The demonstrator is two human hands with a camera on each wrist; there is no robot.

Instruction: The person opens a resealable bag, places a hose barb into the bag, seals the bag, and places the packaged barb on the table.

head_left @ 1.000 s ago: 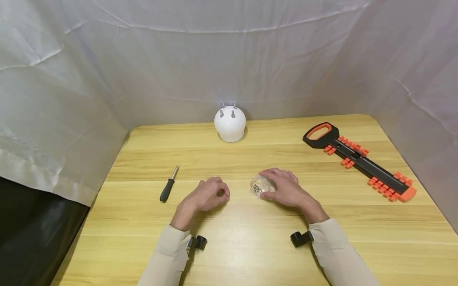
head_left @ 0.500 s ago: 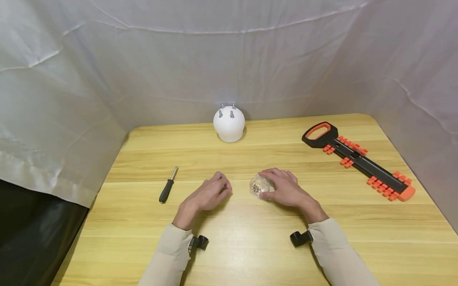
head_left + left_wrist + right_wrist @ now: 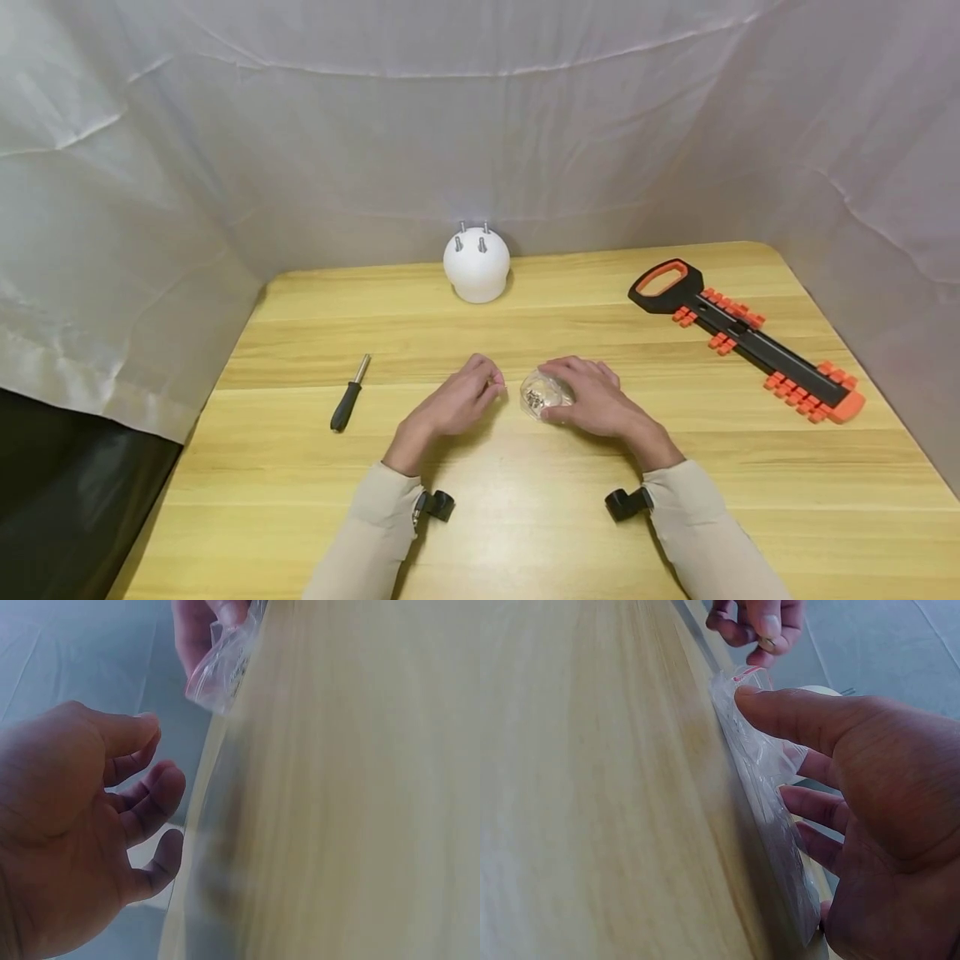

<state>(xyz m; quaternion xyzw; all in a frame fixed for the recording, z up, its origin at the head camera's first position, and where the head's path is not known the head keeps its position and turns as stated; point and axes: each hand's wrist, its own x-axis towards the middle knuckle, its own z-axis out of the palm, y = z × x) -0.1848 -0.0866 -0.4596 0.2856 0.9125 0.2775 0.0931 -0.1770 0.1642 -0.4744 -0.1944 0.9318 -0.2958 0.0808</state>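
The right hand (image 3: 592, 396) is pressing the small plastic bag (image 3: 542, 392) flat mid-counter, fingers spread, while the left hand (image 3: 459, 402), fingers loosely apart, should be pinching the bag's mouth cleanly.

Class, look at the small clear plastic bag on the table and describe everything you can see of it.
The plastic bag is small, clear and crinkled, with a red strip near its mouth in the right wrist view. Small metal pieces show inside; what they are is too small to tell. It lies on the wooden table, near the middle. The right hand rests on it, thumb along its edge. The left hand is close beside it, not touching.
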